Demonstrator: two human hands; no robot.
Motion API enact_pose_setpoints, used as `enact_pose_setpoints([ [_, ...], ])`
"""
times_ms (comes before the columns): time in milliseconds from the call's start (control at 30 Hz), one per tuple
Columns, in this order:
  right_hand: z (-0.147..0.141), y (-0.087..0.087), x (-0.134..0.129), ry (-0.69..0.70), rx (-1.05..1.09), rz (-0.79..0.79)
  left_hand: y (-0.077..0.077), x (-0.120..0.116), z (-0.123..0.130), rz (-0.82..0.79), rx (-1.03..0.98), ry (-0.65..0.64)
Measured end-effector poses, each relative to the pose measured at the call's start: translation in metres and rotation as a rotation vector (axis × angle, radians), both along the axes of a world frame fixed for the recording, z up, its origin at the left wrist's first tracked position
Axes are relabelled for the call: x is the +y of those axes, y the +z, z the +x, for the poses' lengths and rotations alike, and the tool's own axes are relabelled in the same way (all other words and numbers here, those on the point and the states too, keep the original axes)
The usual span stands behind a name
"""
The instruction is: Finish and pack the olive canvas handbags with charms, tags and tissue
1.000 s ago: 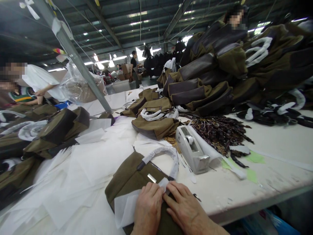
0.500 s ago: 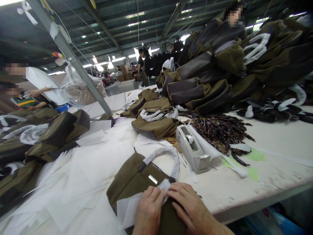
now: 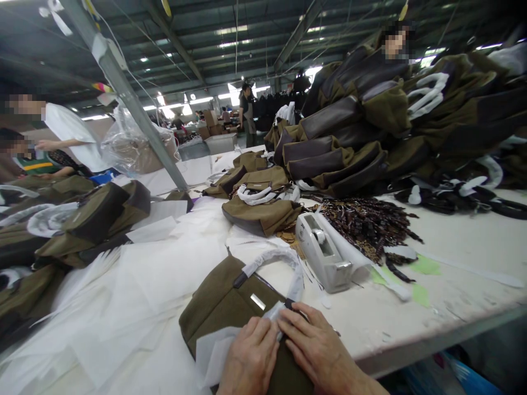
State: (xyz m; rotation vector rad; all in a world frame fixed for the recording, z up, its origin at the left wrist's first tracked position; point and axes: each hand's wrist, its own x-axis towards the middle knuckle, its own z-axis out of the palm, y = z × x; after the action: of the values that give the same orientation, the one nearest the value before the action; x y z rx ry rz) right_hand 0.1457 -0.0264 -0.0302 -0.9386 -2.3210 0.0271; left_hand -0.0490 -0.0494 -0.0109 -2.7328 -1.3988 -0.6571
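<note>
An olive handbag (image 3: 218, 291) lies in front of me, with a small silver plate on its front. Its far handle (image 3: 272, 255) stands up in a white wrapping. Both hands are over the lower part of the bag. My left hand (image 3: 252, 354) is closed on a strip of white tissue paper (image 3: 214, 351), whose loose end spreads out to the left. Fingertips of my right hand (image 3: 317, 348) press the same paper near the handle's dark base. What lies under the paper is hidden by my fingers.
A grey tape dispenser (image 3: 323, 252) stands beyond the bag, near a heap of dark braided straps (image 3: 366, 219). White paper sheets (image 3: 135, 296) cover the left. Olive bags are piled at the left and the right back (image 3: 321, 159). A metal post (image 3: 140, 120) rises behind. Several people are farther off.
My hands have shifted only slightly, still on the paper at the same spot. The view has tilted a little. A distant standing person has turned, and a person at left has moved an arm.
</note>
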Motion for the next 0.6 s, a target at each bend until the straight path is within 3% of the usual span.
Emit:
enact_pose_setpoints([
  [200,0.013,0.023,0.002,0.067,0.094,-0.157,-0.009,0.001,-0.007,0.053,0.088,-0.026],
  [267,0.034,0.036,0.012,-0.022,0.207,-0.188,-0.016,0.002,-0.010,0.095,0.098,-0.028],
  [367,0.076,0.055,0.038,-0.331,0.409,-0.193,-0.026,0.003,-0.015,0.141,0.112,-0.044],
  [433,0.100,0.062,0.058,-0.473,0.450,-0.283,-0.032,0.004,-0.018,0.170,0.119,-0.066],
  [600,0.118,0.068,0.093,-0.470,0.338,-0.554,-0.041,0.008,-0.021,0.250,0.122,-0.078],
])
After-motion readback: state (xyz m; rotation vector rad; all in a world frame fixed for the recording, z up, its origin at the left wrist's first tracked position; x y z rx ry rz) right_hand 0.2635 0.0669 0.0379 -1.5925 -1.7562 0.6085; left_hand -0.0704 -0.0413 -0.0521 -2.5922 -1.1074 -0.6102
